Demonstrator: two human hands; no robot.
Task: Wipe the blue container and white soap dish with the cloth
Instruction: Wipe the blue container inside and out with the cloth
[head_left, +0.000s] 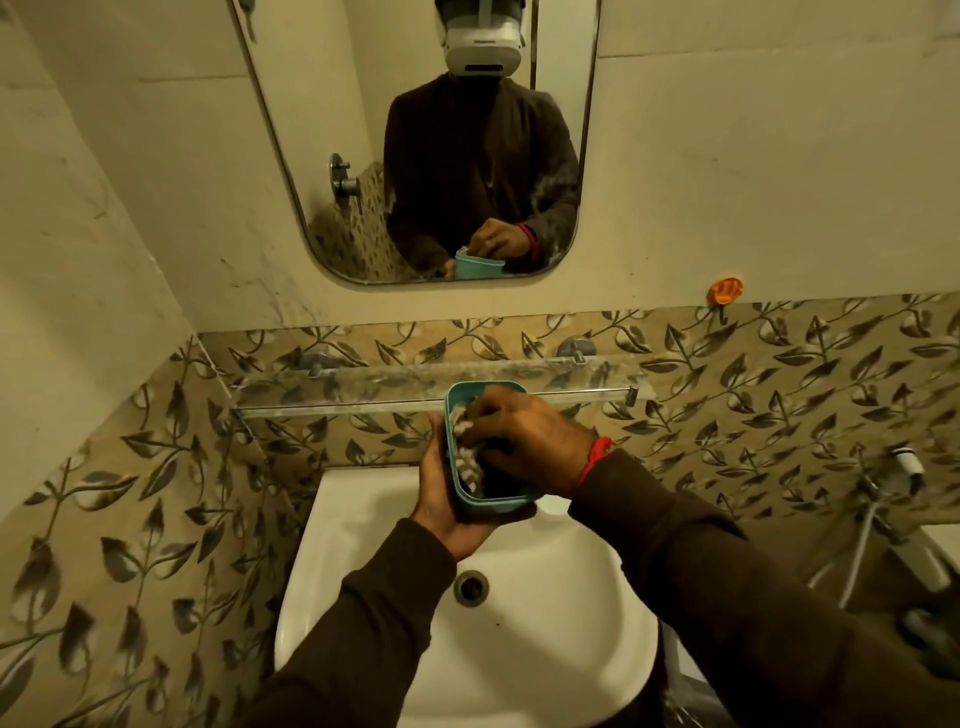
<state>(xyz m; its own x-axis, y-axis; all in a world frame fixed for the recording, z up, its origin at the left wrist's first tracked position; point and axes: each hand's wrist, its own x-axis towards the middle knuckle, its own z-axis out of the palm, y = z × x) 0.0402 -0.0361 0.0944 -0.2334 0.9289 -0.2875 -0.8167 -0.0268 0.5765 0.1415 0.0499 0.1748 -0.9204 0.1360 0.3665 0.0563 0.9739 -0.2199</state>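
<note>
I hold a blue rectangular container (457, 400) over the back of the sink, its open mouth facing me. My left hand (441, 499) cups it from below and from the left side. My right hand (524, 441) reaches into the container and presses a patterned grey-and-white cloth (465, 462) against its inner left wall. Most of the container's inside is hidden by this hand. A small white piece (555, 504) shows just below my right wrist; I cannot tell whether it is the soap dish.
A white sink (363, 519) with a round drain (471, 586) lies below my hands. A clear glass shelf (337, 389) with a metal rail runs along the leaf-patterned wall. A mirror (322, 130) hangs above, an orange hook (724, 291) at right, a hose fitting (904, 467) far right.
</note>
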